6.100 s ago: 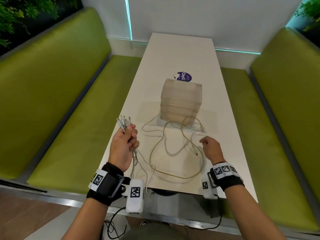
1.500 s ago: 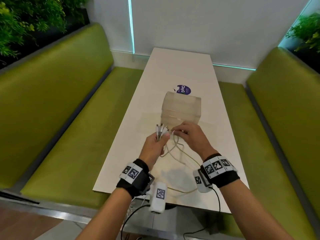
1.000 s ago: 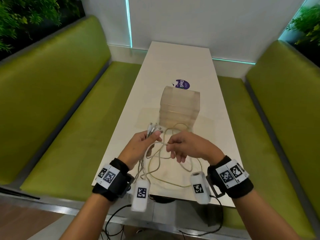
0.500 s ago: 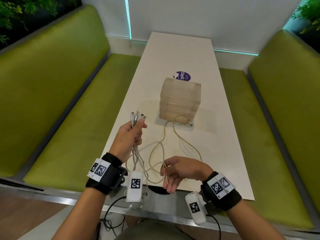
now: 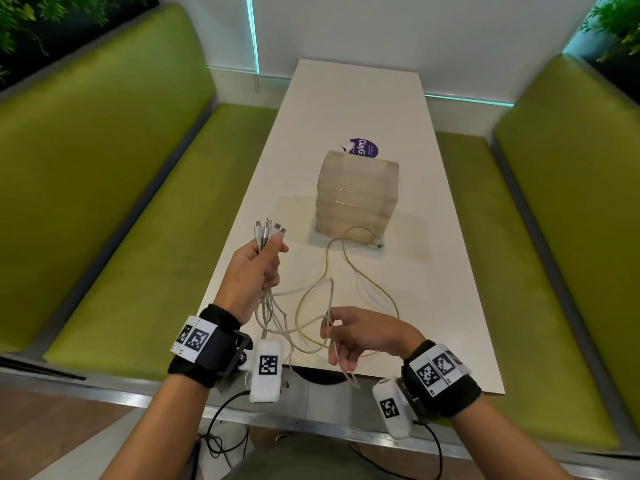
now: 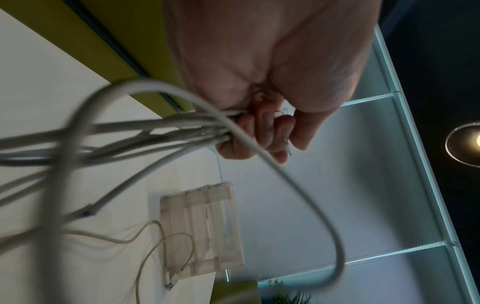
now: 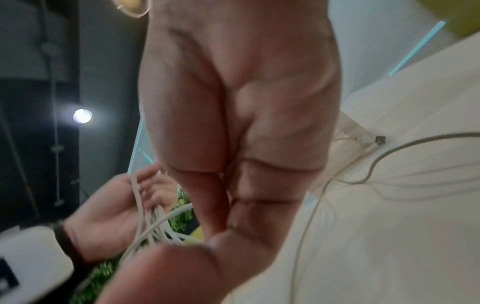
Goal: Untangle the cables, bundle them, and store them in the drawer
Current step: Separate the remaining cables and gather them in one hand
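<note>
Gripping tight, the left hand (image 5: 254, 271) holds a cluster of cable ends upright, plugs (image 5: 269, 231) fanned out at twelve o'clock above the fist, its grip closed around the cables (image 5: 325, 282). At about four o'clock from it, the right hand (image 5: 363, 336) pinches one strand near the desk (image 5: 433, 306) edge. Loops trail across the desk toward the clear drawer box (image 5: 358, 194) at twelve o'clock, one plug lying just beside its base. I'd worry that pulling the pinched strand hard could cinch a crossing loop into a knot, or drag that far plug against the box and shift it.
</note>
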Tool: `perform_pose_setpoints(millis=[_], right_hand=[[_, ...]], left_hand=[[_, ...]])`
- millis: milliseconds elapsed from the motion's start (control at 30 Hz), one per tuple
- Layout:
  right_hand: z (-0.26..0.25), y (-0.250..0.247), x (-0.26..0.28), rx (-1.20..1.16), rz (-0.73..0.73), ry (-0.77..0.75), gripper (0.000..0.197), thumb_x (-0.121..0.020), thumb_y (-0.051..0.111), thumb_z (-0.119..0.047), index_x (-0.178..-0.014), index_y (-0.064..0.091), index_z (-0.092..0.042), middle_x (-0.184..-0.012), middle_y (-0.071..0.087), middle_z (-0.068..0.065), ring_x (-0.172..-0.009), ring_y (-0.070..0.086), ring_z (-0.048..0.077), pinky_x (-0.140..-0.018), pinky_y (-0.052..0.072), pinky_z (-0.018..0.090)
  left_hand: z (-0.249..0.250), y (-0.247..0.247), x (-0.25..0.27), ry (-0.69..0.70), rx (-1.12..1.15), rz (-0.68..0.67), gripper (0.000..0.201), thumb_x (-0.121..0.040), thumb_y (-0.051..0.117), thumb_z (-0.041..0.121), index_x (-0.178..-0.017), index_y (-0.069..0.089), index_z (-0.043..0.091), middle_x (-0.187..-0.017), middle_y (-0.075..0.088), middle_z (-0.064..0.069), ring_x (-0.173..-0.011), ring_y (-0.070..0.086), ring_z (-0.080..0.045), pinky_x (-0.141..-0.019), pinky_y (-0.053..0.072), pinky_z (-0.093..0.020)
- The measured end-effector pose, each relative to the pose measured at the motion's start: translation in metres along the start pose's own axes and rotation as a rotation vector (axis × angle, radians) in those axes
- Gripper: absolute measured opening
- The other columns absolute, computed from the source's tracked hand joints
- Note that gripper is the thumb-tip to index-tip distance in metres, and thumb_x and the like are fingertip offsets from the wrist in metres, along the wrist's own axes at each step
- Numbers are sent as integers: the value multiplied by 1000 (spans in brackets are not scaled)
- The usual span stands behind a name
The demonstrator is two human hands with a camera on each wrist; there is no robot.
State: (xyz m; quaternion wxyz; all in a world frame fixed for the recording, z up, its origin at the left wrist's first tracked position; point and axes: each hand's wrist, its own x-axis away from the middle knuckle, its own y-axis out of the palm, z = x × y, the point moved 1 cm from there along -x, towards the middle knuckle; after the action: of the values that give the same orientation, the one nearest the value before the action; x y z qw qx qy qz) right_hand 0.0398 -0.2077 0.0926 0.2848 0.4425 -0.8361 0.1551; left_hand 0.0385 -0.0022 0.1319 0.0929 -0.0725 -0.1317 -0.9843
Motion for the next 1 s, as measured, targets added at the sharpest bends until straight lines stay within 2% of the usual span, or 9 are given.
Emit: perform_pose_setpoints(millis=[100,167,233,333,400,467,567,733,1000], right_hand=[[19,3,-13,99,17,94,9,-98,47,-16,-99,51,-8,-80,65,14,-59,67,20,-56,56,24],[33,3,-20,305,37,116,9,-94,52,-15,-92,60,-12,-80,65,7,-69,68,21,-61,54,23],[42,6,-22,483,42,128,11,-90,57,-13,-90,67,-17,-76,67,3,-69,67,16,-65,52,23],[50,14,-20,452,-85,153,24,-88,60,-3,-111,66,-5,-97,69,20,-67,65,11,-76,57,29],[53,19,-18,458,-210,167,30,-90,56,0,-120,60,-1,-113,66,23,-79,67,19,-80,56,30],[56,21,-18,495,-226,158,32,-91,52,1,-122,58,-2,-117,65,20,-93,67,27,-80,55,29],[56,15,-19,554,-96,135,27,-90,54,-5,-116,62,-6,-111,68,16,-92,68,26,-78,55,29],[49,-20,-8,426,158,129,8,-87,55,-10,-87,63,-13,-80,69,4,-66,66,15,-61,53,22],[56,-57,4,448,402,116,6,-88,60,-14,-92,64,-11,-84,63,-2,-63,59,10,-56,46,18]], left_hand=[[-2,1,1,4,-7,-6,27,-96,52,31,-79,57,10,-51,28,7,-47,20,-12,-53,15,-30],[-2,2,1,9,-8,-9,28,-96,51,31,-78,56,10,-51,28,7,-46,20,-12,-51,16,-29],[-2,1,0,14,-8,-7,28,-96,51,31,-78,56,11,-51,28,7,-47,20,-12,-51,17,-28],[-2,-2,-2,20,1,1,27,-96,51,31,-78,56,11,-51,29,8,-46,21,-11,-49,18,-25],[-2,-4,-4,23,18,9,27,-96,51,31,-78,56,11,-51,29,8,-45,22,-10,-46,20,-22],[-3,-5,-5,24,31,10,27,-96,51,30,-78,56,11,-51,29,7,-45,22,-10,-45,21,-21],[-4,-4,-5,22,38,5,27,-96,51,30,-77,56,11,-50,29,7,-44,22,-9,-44,22,-21],[-3,-3,-4,26,48,1,28,-96,50,30,-76,55,11,-49,29,7,-43,22,-9,-43,22,-20],[-3,-3,-5,26,49,-11,28,-96,50,30,-76,54,12,-50,28,7,-43,21,-9,-44,21,-21]])
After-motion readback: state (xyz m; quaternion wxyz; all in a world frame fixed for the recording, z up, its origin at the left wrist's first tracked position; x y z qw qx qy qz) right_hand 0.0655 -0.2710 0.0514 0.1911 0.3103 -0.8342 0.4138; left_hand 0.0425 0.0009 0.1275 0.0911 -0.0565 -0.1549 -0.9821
